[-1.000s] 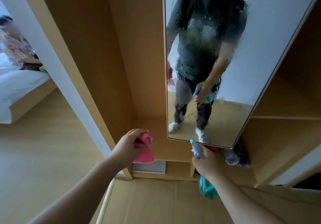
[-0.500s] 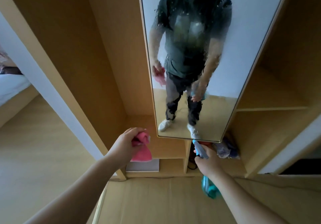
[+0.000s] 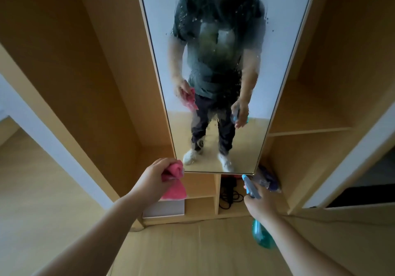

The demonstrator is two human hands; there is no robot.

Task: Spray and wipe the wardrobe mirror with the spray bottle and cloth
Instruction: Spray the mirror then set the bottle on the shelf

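- While both arms reach toward the wardrobe, the left hand (image 3: 154, 179) keeps a closed grip, fingers curled round one pink cloth (image 3: 173, 182); the cloth is soft and bunched, a loose corner hanging below that grip.
- One spray bottle (image 3: 259, 220) sits in the right hand (image 3: 259, 206), whose grip wraps its neck: a light blue plastic nozzle pokes out above the grip, a translucent teal body hangs below it.
- One tall, narrow mirror (image 3: 215, 51) with a thin pale frame rises above and beyond both grips; its glass is speckled and streaked with wet droplets, blurring the reflected person.
- Just left of the cloth grip's far side lies the mirror's lower left corner.
- Smooth light wood wardrobe (image 3: 85, 72) panels flank the mirror, with two small open cubbies below it between the grips.
- One tangle of black cable (image 3: 229, 194) lies in the cubby just left of the bottle grip.
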